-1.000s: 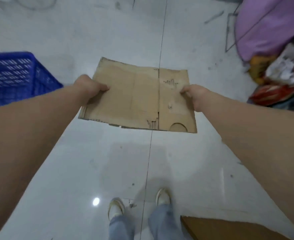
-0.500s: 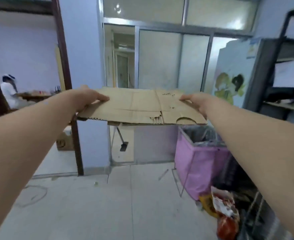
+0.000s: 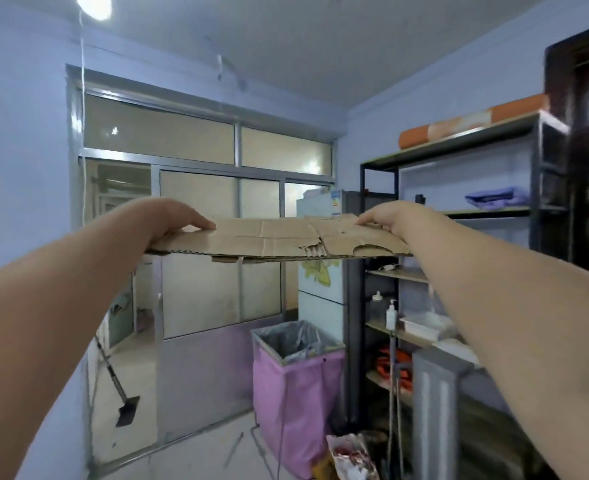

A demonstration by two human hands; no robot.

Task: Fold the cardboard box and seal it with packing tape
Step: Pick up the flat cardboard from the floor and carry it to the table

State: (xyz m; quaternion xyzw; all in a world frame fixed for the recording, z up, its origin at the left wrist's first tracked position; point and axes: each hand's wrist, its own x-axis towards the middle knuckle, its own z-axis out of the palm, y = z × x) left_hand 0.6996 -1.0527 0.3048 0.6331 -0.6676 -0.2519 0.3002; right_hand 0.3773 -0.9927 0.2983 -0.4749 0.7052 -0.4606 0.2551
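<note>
Cardboard box [image 3: 272,239] was held flat, long axis left-right, pinched by left hand [image 3: 171,220] and right hand [image 3: 391,216].

Flattened box [image 3: 272,237]: matt brown corrugated cardboard, creased, ragged at near edge; partition frame [image 3: 196,168]: bright brushed metal with frosted glass panes; bin [image 3: 296,393]: pink cloth, crinkled glossy plastic liner; shelving [image 3: 383,244]: dark painted metal.

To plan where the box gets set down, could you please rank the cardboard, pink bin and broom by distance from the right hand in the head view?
1. Flattened cardboard box, gripped by the right hand.
2. Pink bin, below, on the floor.
3. Broom, far lower left, by the glass partition.
</note>
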